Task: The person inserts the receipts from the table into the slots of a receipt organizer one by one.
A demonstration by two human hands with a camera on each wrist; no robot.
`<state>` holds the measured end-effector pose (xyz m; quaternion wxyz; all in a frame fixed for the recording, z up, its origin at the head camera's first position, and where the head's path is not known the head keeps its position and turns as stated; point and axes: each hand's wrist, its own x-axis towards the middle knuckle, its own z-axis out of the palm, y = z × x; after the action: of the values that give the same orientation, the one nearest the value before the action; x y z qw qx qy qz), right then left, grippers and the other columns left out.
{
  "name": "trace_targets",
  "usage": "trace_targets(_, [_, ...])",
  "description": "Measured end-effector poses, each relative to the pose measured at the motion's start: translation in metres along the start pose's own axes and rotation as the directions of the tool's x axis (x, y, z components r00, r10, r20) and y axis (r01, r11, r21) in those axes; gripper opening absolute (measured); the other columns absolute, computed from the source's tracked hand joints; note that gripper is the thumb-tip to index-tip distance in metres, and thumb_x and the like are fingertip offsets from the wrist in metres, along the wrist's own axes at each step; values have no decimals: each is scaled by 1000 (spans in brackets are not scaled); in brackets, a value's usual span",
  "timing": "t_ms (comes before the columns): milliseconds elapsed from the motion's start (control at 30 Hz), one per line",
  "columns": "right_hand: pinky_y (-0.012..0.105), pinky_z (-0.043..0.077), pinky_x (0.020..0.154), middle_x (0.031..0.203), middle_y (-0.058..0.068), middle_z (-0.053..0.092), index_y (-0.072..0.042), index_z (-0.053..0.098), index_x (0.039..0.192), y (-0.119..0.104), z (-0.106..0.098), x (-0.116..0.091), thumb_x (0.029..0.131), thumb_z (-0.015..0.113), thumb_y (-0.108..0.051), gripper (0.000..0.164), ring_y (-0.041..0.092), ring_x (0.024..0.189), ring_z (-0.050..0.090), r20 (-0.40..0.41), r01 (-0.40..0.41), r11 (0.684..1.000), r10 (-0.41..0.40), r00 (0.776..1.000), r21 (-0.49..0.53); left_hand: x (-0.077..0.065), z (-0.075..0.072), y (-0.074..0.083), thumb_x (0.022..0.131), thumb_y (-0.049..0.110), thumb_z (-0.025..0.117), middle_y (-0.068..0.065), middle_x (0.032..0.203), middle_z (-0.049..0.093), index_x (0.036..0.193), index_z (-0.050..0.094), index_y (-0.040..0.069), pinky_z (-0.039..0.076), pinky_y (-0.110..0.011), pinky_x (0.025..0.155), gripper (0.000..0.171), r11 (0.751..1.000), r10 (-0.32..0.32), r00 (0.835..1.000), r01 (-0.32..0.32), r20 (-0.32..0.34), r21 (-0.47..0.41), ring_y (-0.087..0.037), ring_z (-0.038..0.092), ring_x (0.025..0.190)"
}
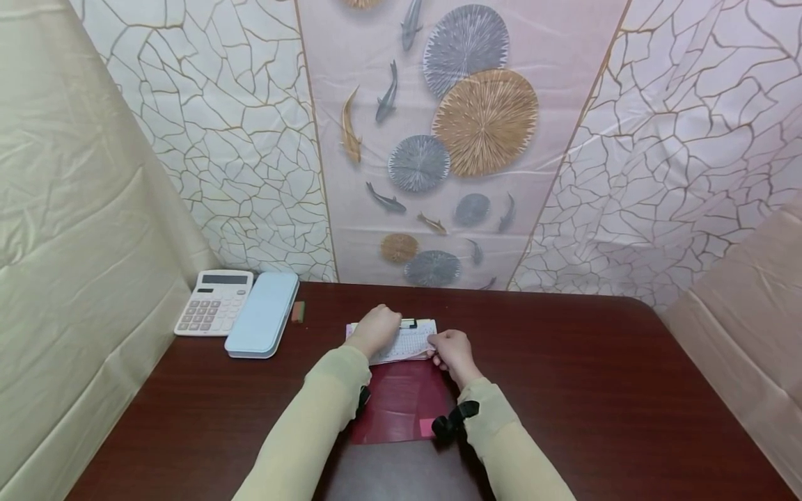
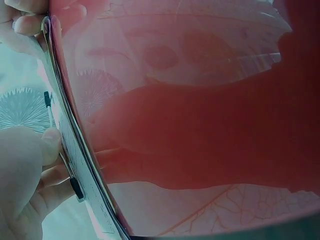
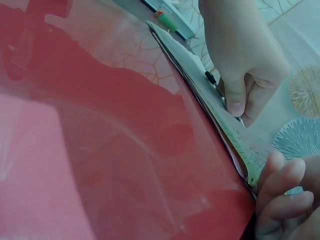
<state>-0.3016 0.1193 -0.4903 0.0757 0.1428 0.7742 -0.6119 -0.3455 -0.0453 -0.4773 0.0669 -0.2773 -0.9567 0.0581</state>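
Note:
A red see-through clip folder (image 1: 401, 407) lies on the table before me, its cover turned toward me. Printed sheets of paper (image 1: 410, 342) are at its far end, under a metal clip (image 1: 409, 323) with black ends. My left hand (image 1: 378, 330) pinches the clip's metal bar between thumb and fingers, seen closely in the right wrist view. At the sheets' right corner, my right hand (image 1: 454, 352) pinches the edges of the paper stack (image 3: 250, 165). Through the red cover (image 2: 200, 135) in the left wrist view, a forearm shows dimly.
To the left stand a white calculator (image 1: 216, 303) and a light blue case (image 1: 263, 314), side by side. A small green and orange eraser (image 1: 298, 312) lies beside the case. A patterned cloth (image 1: 426, 229) hangs behind the dark table (image 1: 583, 376).

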Motion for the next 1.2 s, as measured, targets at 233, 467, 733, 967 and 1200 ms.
trace_targets(233, [16, 36, 38, 52, 0, 56, 6, 59, 91, 2, 0, 0, 88, 57, -7, 14, 4, 39, 43, -9, 17, 1000, -16, 1000, 14, -1, -1, 1, 89, 4, 59, -3, 80, 70, 85, 70, 9, 51, -30, 83, 13, 1000, 21, 1000, -21, -18, 21, -19, 64, 78])
trace_targets(467, [16, 37, 38, 54, 3, 57, 5, 58, 92, 5, -2, -1, 90, 58, -9, 14, 5, 39, 44, -9, 55, 998, -55, 998, 17, 1, 0, -1, 87, 2, 61, -2, 74, 68, 73, 67, 12, 54, -30, 77, 18, 998, -22, 1000, 20, -21, -67, -19, 63, 77])
trace_targets(733, [18, 43, 41, 62, 6, 58, 6, 61, 101, 9, -13, 0, 91, 59, -12, 21, 6, 43, 49, -10, 57, 998, -58, 998, -37, 7, 6, -3, 90, 9, 64, 1, 87, 71, 86, 74, 14, 53, -29, 75, 12, 933, -100, 995, 101, 22, -344, -14, 64, 85])
trace_targets(967, [19, 45, 43, 67, 6, 60, 4, 65, 101, 11, -28, 3, 88, 61, -11, 20, 8, 46, 51, -51, 84, 992, -90, 995, -95, 10, 8, -2, 86, 18, 71, 1, 97, 73, 99, 76, 14, 54, -29, 82, 15, 912, -102, 995, 94, 3, -399, -15, 66, 96])
trace_targets(1200, [20, 46, 43, 66, 6, 61, 3, 66, 98, 13, -36, 4, 87, 63, -11, 18, 8, 46, 52, -66, 94, 988, -103, 993, -125, 8, 2, 7, 87, 20, 69, -2, 115, 68, 118, 69, 12, 52, -30, 90, 31, 864, -128, 990, 139, 56, -484, -16, 61, 110])
